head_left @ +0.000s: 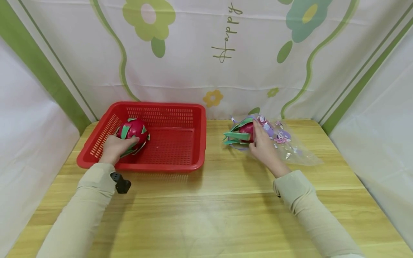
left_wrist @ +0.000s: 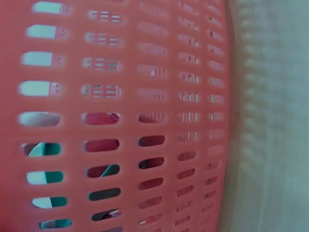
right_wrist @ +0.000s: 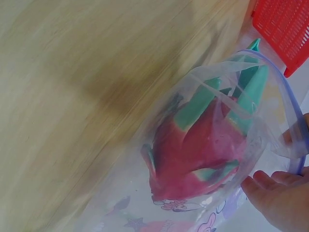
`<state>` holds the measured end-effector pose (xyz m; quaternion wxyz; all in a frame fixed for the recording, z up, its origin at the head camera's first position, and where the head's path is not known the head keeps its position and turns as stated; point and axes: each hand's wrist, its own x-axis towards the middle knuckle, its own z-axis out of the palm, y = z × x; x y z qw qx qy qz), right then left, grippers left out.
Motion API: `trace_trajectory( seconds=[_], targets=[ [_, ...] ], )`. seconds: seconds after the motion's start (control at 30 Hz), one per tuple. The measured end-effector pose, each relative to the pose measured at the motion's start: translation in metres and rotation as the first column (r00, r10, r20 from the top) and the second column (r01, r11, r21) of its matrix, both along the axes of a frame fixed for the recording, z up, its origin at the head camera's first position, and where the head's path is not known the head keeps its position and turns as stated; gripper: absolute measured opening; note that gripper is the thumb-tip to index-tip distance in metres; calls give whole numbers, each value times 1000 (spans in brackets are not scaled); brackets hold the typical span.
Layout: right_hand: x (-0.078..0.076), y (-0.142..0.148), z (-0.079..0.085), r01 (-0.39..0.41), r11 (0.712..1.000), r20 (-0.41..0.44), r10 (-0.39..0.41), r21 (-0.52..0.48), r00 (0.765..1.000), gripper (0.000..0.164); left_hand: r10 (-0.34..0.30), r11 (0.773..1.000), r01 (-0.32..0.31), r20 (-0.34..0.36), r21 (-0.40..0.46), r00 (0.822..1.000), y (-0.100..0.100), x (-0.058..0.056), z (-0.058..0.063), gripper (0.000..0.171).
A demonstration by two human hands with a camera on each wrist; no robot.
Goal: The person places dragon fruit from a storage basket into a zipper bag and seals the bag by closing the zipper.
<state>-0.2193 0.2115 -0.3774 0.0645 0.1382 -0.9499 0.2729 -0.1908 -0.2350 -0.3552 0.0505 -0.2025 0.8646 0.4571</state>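
Note:
Inside the red basket (head_left: 171,167), toward its left end, my left hand (head_left: 115,146) grips a pink dragon fruit (head_left: 137,128) with green leaf tips, the thumb lying across its near side. From the left wrist only the slotted basket wall (left_wrist: 129,106) shows, with bits of pink and green through the holes. To the right of the basket, my right hand (head_left: 265,148) holds a clear printed zip bag (head_left: 298,156) near its mouth. A second dragon fruit (right_wrist: 193,154) lies in that bag, its long green leaves (head_left: 237,136) pointing left toward the bag's purple-edged opening.
A wooden table (head_left: 200,211) carries the basket and the bag. Behind it hangs a white curtain (head_left: 193,71) with printed flowers, and white cloth walls stand at both sides. A small black device (head_left: 120,182) sits at my left cuff.

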Motion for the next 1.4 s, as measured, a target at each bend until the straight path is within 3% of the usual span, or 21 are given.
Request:
trace_trajectory(
  seconds=[0.27,0.57,1.0,1.17,1.4],
  targets=[
    [0,0,1,0,1000,12,0,0,1000,81,23,999,-22,-20,35,1000,1,1,4,84],
    [0,0,1,0,1000,-13,0,1,1000,81,29,995,-33,-39,-94,999,2,-2,3,91],
    [1,0,2,6,1000,-5,-6,4,1000,81,136,987,-148,-153,-66,979,9,-4,7,92],
    [1,0,3,6,1000,-3,-6,5,1000,81,129,990,-139,-217,-31,968,21,-6,12,92],
    [2,1,1,1,1000,-28,-1,-9,1000,81,82,997,-83,-246,3,966,43,-8,20,92]
  ],
)
